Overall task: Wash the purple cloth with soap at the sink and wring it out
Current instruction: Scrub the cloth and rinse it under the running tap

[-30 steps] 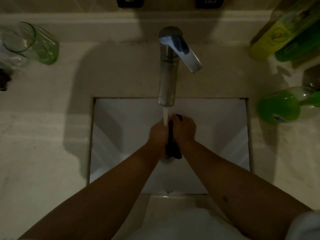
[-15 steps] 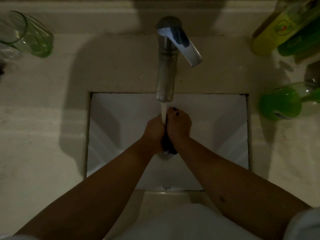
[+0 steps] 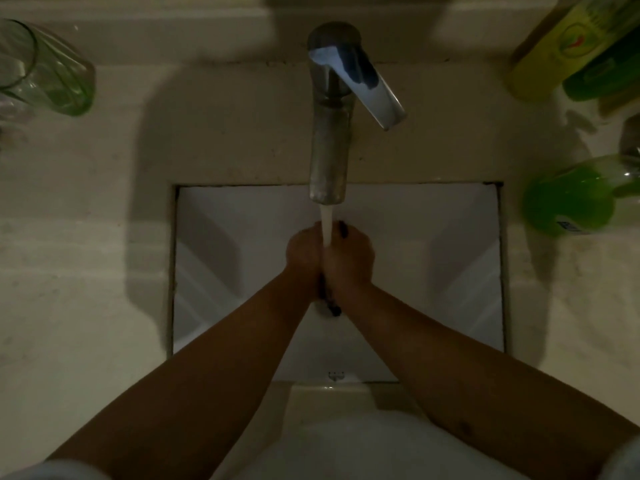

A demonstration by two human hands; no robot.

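A: Beige stone-look counter (image 3: 86,306) all round, dim and shadowy, white square sink (image 3: 221,258) set into it. Metal tap (image 3: 329,147) at the back, running.

B: Where's the purple cloth (image 3: 331,308) though?

A: Squashed between left hand (image 3: 303,254) and right hand (image 3: 349,259), both clamped tight on it, pressed together right under the water stream (image 3: 326,226) over the basin. Only dark bits poking out at top and bottom.

B: Anything else around?

A: Green-tinted glass (image 3: 45,71) far left on the counter, green soap bottle (image 3: 575,199) on the right, yellow bottle (image 3: 554,53) behind it near the wall
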